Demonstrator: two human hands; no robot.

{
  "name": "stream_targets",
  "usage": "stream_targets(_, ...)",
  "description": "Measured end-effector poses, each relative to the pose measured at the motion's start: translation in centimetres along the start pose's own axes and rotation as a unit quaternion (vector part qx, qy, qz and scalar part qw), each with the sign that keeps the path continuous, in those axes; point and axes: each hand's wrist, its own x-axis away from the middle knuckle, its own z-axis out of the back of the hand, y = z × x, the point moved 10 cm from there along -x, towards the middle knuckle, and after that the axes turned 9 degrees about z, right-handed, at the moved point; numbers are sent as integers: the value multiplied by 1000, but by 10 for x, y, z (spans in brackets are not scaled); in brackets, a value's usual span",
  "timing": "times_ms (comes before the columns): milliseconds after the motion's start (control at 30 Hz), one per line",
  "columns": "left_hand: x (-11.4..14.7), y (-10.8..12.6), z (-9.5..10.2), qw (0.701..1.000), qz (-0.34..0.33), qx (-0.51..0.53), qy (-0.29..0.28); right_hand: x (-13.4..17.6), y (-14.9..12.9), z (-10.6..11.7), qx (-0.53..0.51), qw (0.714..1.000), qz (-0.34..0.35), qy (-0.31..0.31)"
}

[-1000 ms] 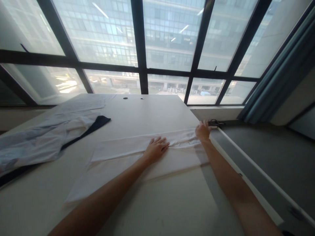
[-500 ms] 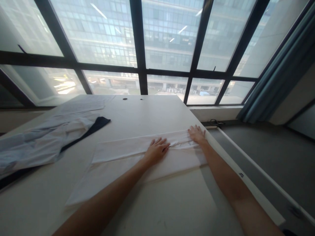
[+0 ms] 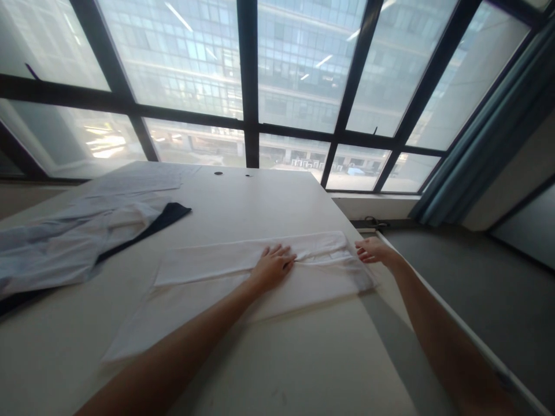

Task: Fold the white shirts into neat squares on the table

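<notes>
A white folded garment (image 3: 208, 263) lies across the table, with creases near its right end. My left hand (image 3: 274, 267) rests flat on its middle, palm down and fingers spread. Just beyond the garment's right end is my right hand (image 3: 373, 250), raised a little, its fingers loosely bent and apart, with nothing visible in them. Whether its fingertips touch the cloth cannot be made out.
On the left of the white table (image 3: 277, 202) lies a rumpled heap of pale clothes (image 3: 65, 242) with a dark navy piece (image 3: 169, 219) under it. Windows (image 3: 295, 69) stand behind the table. A blue-grey curtain (image 3: 472, 144) hangs at the right, above grey floor (image 3: 451, 260).
My right hand has come off the garment and moved right and slightly nearer, beyond its end. The left hand stays flat on the cloth. The view has tilted a little.
</notes>
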Motion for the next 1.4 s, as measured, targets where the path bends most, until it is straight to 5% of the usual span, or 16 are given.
stream_targets(367, 2, 0, 1, 1000, -3, 2, 12, 18, -20, -44, -125, 958, 15, -257)
stream_targets(833, 4, 4, 7, 998, -3, 48, 36, 61, -129, -57, -80, 984, 104, -124)
stream_targets(1033, -8, -27, 11, 971, 116, 203, 54, 85, -160, -134, -45, 977, 170, -122)
stream_targets(1200, -12, -49, 14, 934, 178, 301, 73, 109, -148, -220, -105, 945, 222, -215)
stream_targets(1267, -14, -43, 13, 945, 147, 286, 59, 119, -148, -218, -96, 933, 288, -192)
stream_targets(1400, -14, -37, 16, 955, 123, 259, 73, 157, -149, -174, 20, 893, 443, -77)
